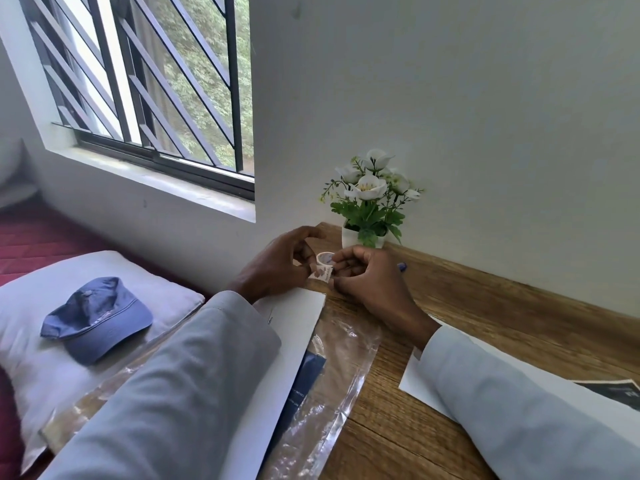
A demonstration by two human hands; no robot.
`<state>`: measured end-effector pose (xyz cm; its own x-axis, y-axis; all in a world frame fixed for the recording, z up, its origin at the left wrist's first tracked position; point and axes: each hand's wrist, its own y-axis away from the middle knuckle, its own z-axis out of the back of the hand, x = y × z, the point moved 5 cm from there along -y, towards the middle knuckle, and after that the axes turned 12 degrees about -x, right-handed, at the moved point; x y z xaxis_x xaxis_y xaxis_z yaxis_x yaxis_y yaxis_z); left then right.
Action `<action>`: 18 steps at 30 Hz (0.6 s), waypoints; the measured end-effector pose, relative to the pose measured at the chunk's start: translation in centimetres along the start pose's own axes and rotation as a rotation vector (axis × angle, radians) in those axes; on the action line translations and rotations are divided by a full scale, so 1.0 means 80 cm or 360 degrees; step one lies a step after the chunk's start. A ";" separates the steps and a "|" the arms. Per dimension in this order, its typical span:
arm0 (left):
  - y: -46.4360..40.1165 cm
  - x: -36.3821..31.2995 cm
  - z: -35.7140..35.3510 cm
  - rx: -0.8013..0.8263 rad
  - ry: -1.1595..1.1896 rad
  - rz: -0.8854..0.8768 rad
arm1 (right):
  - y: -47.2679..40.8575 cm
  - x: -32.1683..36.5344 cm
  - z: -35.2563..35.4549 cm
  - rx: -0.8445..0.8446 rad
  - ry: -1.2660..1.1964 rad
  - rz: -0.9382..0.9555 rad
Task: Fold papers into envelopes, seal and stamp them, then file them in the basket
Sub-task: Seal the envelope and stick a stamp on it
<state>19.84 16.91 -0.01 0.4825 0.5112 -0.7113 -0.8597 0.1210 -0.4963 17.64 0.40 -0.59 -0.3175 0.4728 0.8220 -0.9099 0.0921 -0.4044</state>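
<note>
Head view, left hand (pixel 277 263) fingers hold stamp roll (pixel 325 258), right hand (pixel 367 275) fingers pinch stamp (pixel 321 273), potted flowers (pixel 369 202) behind.

A wooden desk (pixel 502 327) stands against the white wall. A small white flower pot (pixel 360 237) sits at its back edge. Nearer than the pot lie a white envelope (pixel 294 327) and crinkled clear plastic wrap (pixel 343 368); right of those lies a printed paper sheet (pixel 415 375).

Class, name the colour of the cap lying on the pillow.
The cap is blue, denim-like, on a white pillow; the head view shows it.
</note>
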 end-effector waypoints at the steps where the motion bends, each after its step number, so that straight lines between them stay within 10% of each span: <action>1: 0.001 -0.004 0.000 0.0004 -0.0018 -0.0031 | -0.001 0.004 0.002 0.0024 -0.0028 -0.0003; 11: 0.003 -0.046 -0.008 0.0090 0.0076 -0.0203 | 0.006 0.037 0.044 -0.0031 0.0113 0.0126; 18: -0.018 -0.072 -0.023 0.0088 0.0217 -0.0220 | 0.035 0.042 0.127 -0.0062 -0.0322 -0.0355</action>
<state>18.60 12.21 3.89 0.6115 0.3667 -0.7012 -0.7899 0.2305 -0.5683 11.34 -6.64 5.08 -0.1613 0.2535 0.9538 -0.9535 0.2091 -0.2169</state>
